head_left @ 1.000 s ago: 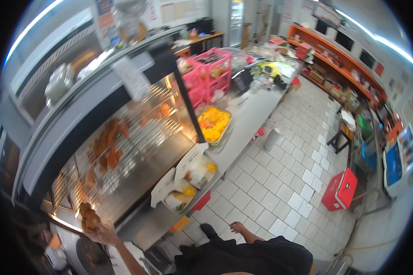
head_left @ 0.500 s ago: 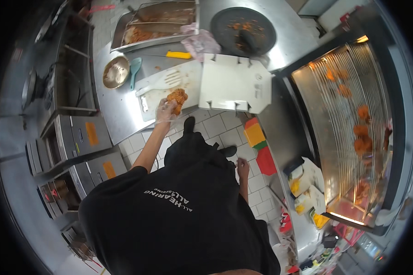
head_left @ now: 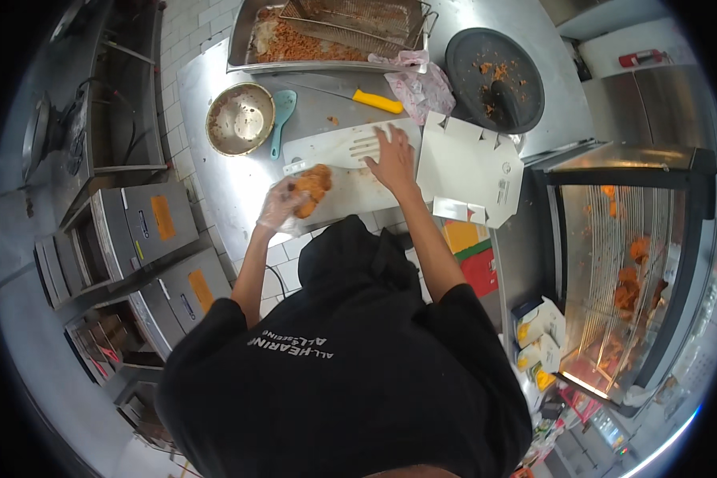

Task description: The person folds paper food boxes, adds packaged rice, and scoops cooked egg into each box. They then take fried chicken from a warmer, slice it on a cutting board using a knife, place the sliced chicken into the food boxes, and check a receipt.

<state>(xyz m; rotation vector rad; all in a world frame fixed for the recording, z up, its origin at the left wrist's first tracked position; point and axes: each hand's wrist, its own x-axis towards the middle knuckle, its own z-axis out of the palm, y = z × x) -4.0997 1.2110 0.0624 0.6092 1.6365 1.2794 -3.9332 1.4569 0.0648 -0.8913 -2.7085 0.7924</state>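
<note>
A piece of fried chicken (head_left: 312, 191) is gripped in my left hand (head_left: 279, 205), which wears a clear plastic glove, over the left end of the white cutting board (head_left: 346, 187). My right hand (head_left: 396, 159), bare, reaches over the board's right part with its fingers spread. Beside its fingertips are the slots of a white slotted turner (head_left: 365, 148) lying on the board; I cannot tell whether the fingers touch it. An opened white cardboard box (head_left: 466, 163) stands just right of this hand.
Behind the board lie a yellow-handled knife (head_left: 378, 101), a teal scoop (head_left: 282, 119) and a metal bowl (head_left: 240, 119). Farther back are a metal tray (head_left: 315, 48) of crumbs, a crumpled cloth (head_left: 426, 88) and a black round pan (head_left: 494, 80). A heated display cabinet (head_left: 621, 271) borders the right.
My right hand has risen from my side near the floor tiles to above the cutting board. The left still grips the chicken over the board. The view has shifted.
</note>
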